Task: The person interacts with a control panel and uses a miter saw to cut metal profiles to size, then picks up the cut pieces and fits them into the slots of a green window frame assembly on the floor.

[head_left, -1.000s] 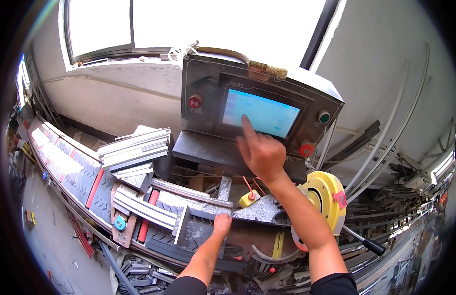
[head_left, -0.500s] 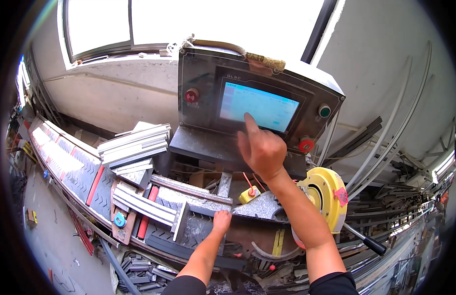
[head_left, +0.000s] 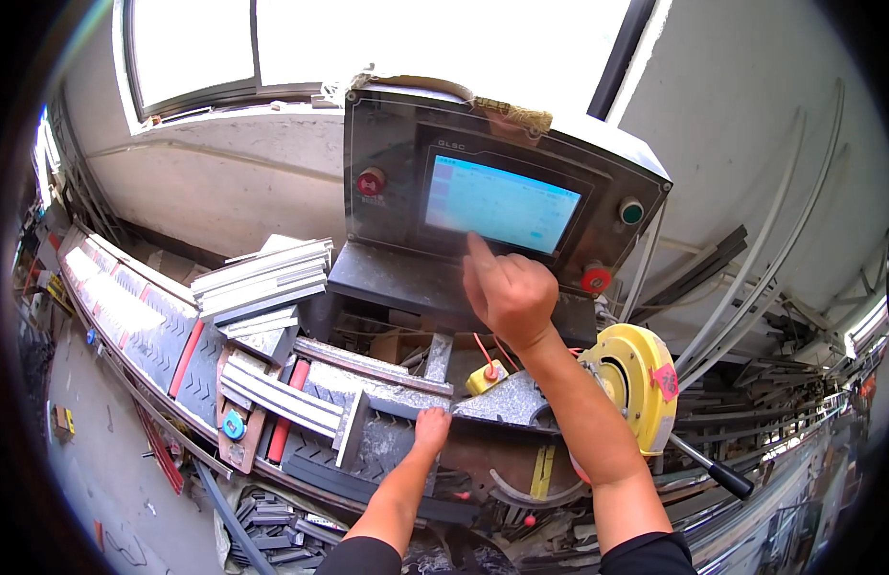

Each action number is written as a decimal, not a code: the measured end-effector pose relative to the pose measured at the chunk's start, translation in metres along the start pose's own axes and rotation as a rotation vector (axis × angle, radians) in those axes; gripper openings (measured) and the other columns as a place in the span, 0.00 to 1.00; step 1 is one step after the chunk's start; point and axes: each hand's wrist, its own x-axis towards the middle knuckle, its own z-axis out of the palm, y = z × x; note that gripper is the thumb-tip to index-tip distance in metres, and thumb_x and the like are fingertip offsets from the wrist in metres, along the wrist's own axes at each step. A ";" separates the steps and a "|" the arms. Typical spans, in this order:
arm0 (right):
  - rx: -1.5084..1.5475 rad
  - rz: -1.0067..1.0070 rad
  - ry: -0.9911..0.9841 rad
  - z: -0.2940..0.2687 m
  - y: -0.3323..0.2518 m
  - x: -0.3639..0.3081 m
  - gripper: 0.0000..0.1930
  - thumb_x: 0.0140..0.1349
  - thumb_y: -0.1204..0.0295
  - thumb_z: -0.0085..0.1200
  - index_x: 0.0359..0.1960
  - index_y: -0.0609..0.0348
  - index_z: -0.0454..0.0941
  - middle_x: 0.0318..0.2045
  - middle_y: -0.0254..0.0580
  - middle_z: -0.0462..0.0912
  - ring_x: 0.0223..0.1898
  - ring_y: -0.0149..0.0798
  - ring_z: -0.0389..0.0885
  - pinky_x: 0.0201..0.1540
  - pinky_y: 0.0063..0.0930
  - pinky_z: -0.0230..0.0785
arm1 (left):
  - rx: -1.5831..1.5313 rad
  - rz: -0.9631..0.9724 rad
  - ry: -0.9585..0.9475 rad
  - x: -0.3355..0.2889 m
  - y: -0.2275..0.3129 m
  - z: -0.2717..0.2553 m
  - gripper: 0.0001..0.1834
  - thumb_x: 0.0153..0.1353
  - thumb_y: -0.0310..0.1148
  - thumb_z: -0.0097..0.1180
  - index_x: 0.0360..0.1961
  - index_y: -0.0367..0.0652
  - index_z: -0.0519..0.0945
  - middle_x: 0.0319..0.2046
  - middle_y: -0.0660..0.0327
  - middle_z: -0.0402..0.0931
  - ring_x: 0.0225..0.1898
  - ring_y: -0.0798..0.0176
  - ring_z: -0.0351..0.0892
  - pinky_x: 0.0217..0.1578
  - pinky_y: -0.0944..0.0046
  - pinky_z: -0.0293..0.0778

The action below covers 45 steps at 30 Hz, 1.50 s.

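Observation:
My right hand (head_left: 514, 295) is raised in front of the control panel (head_left: 385, 134), index finger stretched out and the other fingers curled. Its fingertip lies just at the lower edge of the lit touchscreen (head_left: 502, 199); whether it touches cannot be told. Nothing is held in it. Lower down, my left hand (head_left: 432, 428) rests on the saw bed with its fingers curled down, beside the end of a long metal profile (head_left: 368, 369). What those fingers grip, if anything, is hidden. Close to my right forearm stands a yellow round saw guard (head_left: 646, 383) with a black-gripped lever (head_left: 727, 477).
Red buttons (head_left: 595, 279) and a green button (head_left: 631, 211) sit on the panel. Silver profiles (head_left: 262, 278) are stacked left, above the roller conveyor (head_left: 143, 321). A blue tape measure (head_left: 234, 425) lies on the near side. Offcuts (head_left: 277, 532) pile below; long bars crowd the right.
My right index fingertip has drawn slightly down and left, from on the screen to its lower edge. My left hand stays in place. The view has shifted a little.

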 end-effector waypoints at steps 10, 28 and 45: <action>-0.042 0.050 -0.006 -0.001 0.001 -0.002 0.19 0.48 0.74 0.60 0.45 0.61 0.81 0.12 0.32 0.68 0.14 0.33 0.69 0.18 0.26 0.63 | -0.015 -0.003 -0.045 0.001 -0.001 -0.003 0.06 0.49 0.34 0.59 0.30 0.49 0.80 0.33 0.62 0.76 0.42 0.58 0.75 0.44 0.55 0.67; -0.092 0.087 -0.077 0.000 0.002 0.000 0.25 0.47 0.74 0.59 0.52 0.58 0.79 0.14 0.32 0.69 0.15 0.33 0.70 0.19 0.27 0.65 | -0.015 -0.004 -0.038 0.001 -0.001 -0.004 0.10 0.46 0.36 0.64 0.30 0.50 0.79 0.32 0.63 0.75 0.42 0.60 0.75 0.44 0.56 0.67; -0.126 0.150 -0.031 0.002 0.002 0.001 0.23 0.45 0.77 0.57 0.48 0.57 0.82 0.17 0.35 0.69 0.19 0.37 0.71 0.22 0.29 0.65 | -0.036 -0.003 -0.030 0.000 -0.001 -0.005 0.05 0.52 0.33 0.54 0.30 0.49 0.80 0.32 0.61 0.76 0.42 0.58 0.76 0.43 0.55 0.68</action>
